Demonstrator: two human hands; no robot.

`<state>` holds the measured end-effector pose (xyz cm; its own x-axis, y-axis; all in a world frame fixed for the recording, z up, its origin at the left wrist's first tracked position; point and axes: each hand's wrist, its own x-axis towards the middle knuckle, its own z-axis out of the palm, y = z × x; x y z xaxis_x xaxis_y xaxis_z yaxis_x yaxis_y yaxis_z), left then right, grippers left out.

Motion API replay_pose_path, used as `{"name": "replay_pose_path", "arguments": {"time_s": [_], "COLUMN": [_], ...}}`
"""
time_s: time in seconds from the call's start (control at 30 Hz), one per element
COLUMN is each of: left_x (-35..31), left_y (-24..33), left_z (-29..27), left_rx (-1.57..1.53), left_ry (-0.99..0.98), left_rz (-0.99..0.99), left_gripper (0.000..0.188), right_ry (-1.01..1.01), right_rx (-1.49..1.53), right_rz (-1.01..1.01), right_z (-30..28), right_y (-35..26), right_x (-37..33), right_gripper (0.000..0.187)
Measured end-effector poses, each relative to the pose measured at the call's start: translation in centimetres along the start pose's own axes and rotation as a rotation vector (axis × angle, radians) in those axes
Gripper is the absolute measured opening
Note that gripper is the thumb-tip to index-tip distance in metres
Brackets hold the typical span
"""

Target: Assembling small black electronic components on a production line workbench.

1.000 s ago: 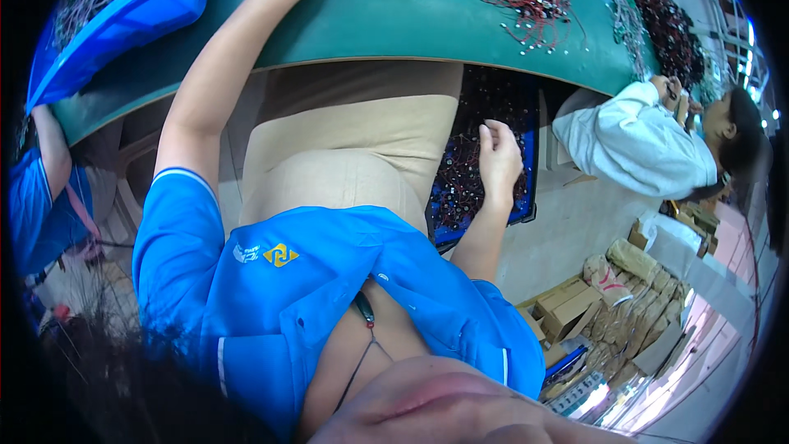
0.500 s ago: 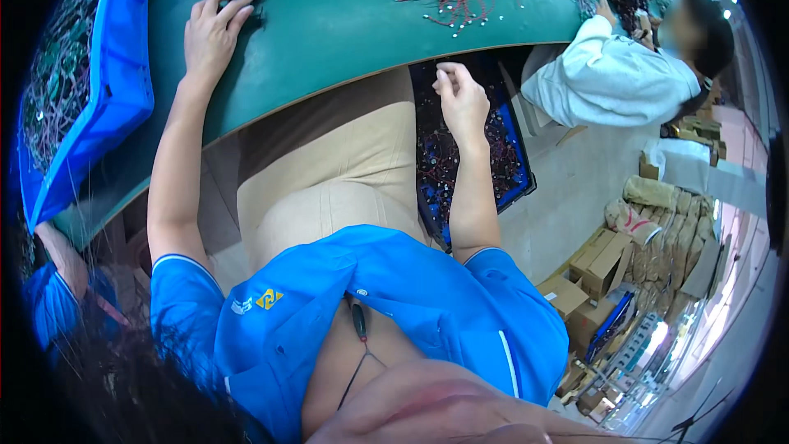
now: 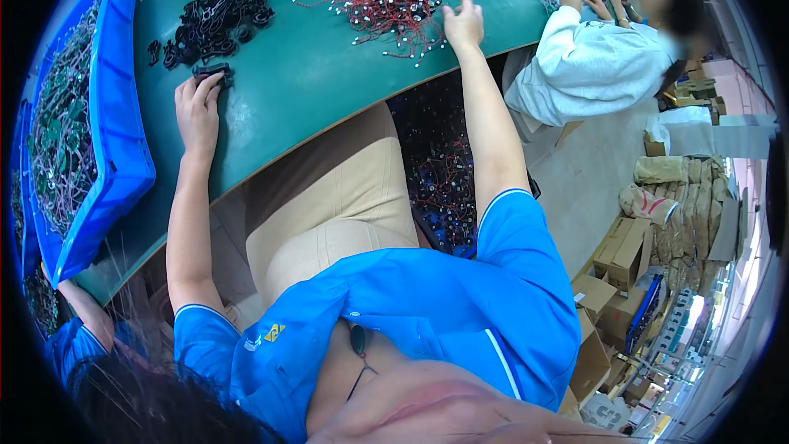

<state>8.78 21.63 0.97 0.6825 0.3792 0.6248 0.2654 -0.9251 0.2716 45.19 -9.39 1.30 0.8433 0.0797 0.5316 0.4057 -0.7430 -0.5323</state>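
Observation:
My left hand [image 3: 197, 115] rests on the green table with its fingers closed on a small black plastic part [image 3: 214, 73]. Just beyond it lies a heap of black ring-like parts [image 3: 215, 20]. At the right side of a tangled pile of red wires with small white ends [image 3: 393, 2], my right hand [image 3: 465, 26] hovers over the table. Its fingers are slightly bent and apart, and I see nothing between them.
A blue bin [image 3: 119, 131] full of thin wires and green pieces stands at the left. Below the table edge sits a crate of wired parts [image 3: 440, 173]. A co-worker in a pale grey top [image 3: 588, 66] handles dark wires at the right. Cardboard boxes [image 3: 622, 251] stand behind.
My right hand has moved from over the crate up to the red wires. My left hand has drawn the black part slightly nearer, away from the heap. The view has shifted.

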Motion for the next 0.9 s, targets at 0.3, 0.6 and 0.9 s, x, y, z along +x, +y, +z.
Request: {"name": "replay_pose_path", "arguments": {"time_s": [0.3, 0.6, 0.9], "left_x": [-0.3, -0.6, -6.8], "left_y": [-0.6, 3.8, 12.9], "left_z": [-0.2, -3.3, -9.0], "left_rx": [-0.109, -0.819, -0.948], "left_ry": [0.107, 0.05, -0.376], "left_rz": [-0.312, -0.698, -0.533], "left_gripper": [0.021, 0.021, 0.018], "right_ry": [-0.225, 0.107, -0.237], "right_rx": [0.272, 0.723, 0.593], "right_rz": [0.186, -0.368, -0.815], "right_z": [1.4, -5.1, -8.0], "right_y": [0.0, -11.2, -18.6], "right_x": [3.9, 3.7, -11.2], "right_gripper": [0.024, 0.013, 0.013]}}
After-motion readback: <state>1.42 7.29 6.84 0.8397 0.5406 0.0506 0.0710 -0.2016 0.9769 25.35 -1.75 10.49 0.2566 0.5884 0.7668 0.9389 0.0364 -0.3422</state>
